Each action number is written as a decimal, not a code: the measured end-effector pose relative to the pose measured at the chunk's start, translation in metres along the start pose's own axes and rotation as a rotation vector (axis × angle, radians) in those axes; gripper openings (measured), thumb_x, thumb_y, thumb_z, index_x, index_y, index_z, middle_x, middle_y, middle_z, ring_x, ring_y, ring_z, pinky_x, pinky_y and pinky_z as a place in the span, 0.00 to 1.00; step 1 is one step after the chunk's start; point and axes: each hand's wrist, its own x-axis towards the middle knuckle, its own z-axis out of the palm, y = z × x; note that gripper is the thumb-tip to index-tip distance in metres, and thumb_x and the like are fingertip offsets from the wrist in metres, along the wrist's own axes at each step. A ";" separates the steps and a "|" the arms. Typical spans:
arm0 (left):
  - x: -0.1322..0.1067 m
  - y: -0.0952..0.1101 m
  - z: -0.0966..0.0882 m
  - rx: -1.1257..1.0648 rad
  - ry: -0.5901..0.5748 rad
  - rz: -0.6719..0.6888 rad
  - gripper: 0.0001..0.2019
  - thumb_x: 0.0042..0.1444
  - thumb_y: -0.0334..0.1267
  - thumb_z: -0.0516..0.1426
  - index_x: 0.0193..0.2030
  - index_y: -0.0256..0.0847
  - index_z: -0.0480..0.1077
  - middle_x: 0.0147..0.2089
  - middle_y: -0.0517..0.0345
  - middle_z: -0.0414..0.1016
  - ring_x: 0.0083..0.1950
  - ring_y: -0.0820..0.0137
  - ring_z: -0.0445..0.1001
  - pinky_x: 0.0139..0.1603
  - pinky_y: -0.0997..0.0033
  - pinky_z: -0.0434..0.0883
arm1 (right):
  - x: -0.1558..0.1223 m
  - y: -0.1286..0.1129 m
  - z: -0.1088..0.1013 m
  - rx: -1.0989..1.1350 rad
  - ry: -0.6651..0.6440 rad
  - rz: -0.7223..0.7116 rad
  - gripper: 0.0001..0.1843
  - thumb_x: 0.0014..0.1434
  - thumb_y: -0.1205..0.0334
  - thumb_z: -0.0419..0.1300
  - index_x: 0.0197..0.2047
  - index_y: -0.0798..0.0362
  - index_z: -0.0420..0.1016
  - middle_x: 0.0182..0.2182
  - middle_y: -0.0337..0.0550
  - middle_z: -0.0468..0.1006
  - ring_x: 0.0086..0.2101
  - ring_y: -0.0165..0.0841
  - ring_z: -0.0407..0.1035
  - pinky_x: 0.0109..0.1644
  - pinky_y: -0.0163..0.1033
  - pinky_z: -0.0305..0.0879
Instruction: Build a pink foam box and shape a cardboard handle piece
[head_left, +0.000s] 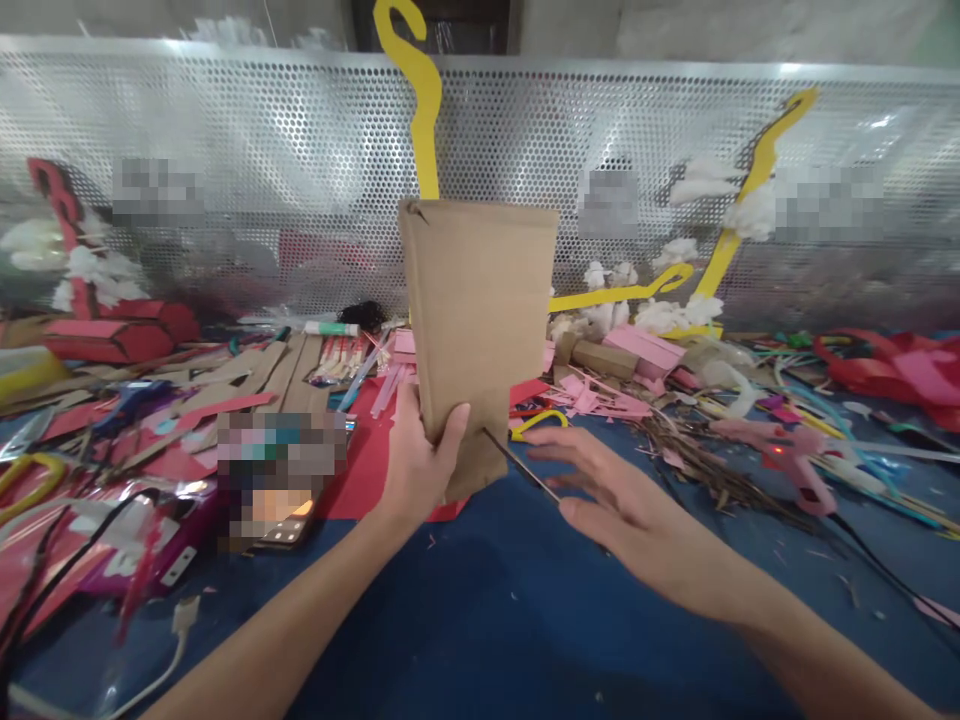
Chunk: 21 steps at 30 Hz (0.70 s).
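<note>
Bare forearms (pixel 315 600) reached over a smooth blue tabletop (pixel 510 640), a shiny perforated metal panel (pixel 517 120) behind. Matte brown and flat-faced, the cardboard piece (pixel 484 300) stood upright at the centre, its top left corner crumpled, its right side stepping inward lower down. The left hand (pixel 420 455) clamped its lower left edge, thumb in front. The right hand (pixel 630 520) slanted in, thumb by a slim dark rod (pixel 525 468); whether it gripped that, I couldn't tell.
</note>
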 end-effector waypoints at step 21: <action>-0.006 -0.015 -0.015 0.120 -0.291 0.018 0.13 0.55 0.45 0.64 0.34 0.35 0.78 0.30 0.49 0.84 0.37 0.57 0.84 0.37 0.65 0.82 | 0.021 -0.007 0.065 -1.012 0.068 0.277 0.28 0.69 0.69 0.49 0.71 0.51 0.58 0.26 0.44 0.82 0.24 0.37 0.76 0.24 0.38 0.38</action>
